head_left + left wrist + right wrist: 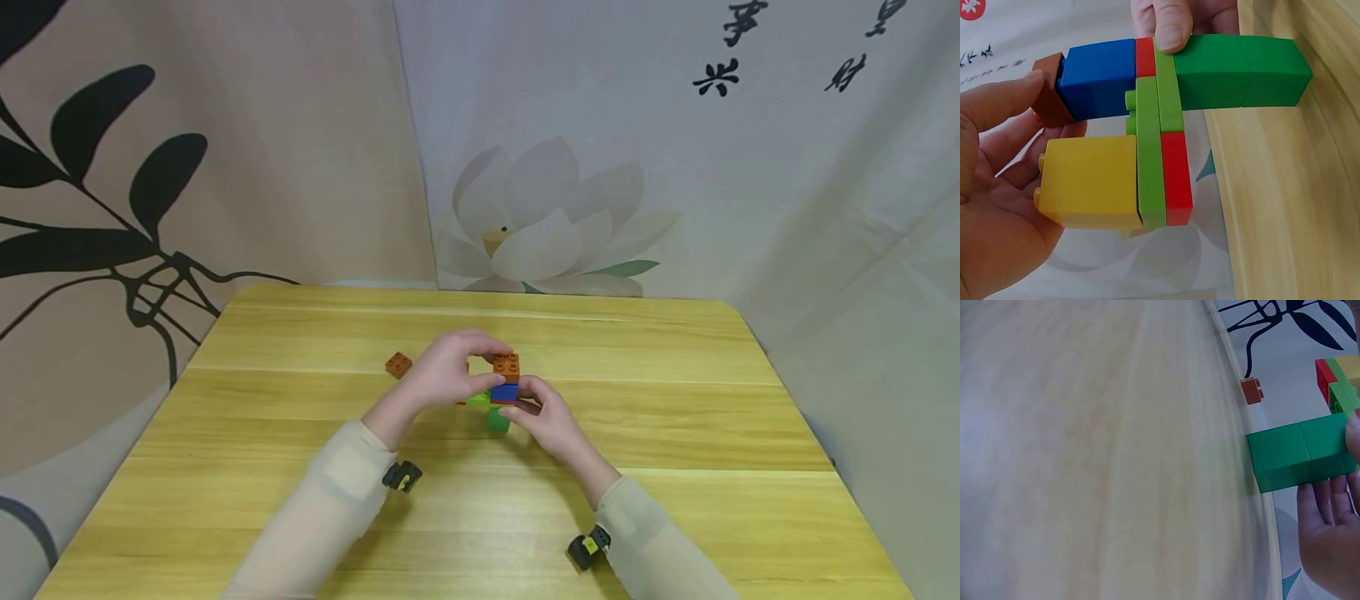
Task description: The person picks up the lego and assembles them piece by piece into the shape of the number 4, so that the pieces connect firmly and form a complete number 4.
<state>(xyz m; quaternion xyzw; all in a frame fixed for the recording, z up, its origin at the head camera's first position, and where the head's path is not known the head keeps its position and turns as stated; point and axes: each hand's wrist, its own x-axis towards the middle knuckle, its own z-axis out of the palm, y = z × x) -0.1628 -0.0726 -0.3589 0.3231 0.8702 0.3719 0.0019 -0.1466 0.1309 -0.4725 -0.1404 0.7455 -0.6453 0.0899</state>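
Note:
Both hands hold a toy brick build above the table. Between left thumb and fingers, my left hand (450,367) pinches a brown brick (1047,89), which caps a blue brick (1099,78). Below come red and light green plates (1150,169), and under these two dark green bricks (1241,70). A yellow brick (1090,181) stands beside the blue one on the plates, apart from it. My right hand (553,423) grips the build from the right side, thumb on the light green plate in the left wrist view; some of its fingers are hidden behind the bricks.
Another brown brick (398,364) lies on the wooden table (637,350), left of the build. Fabric hangings (315,150) with printed leaves and a flower stand behind the table's far edge.

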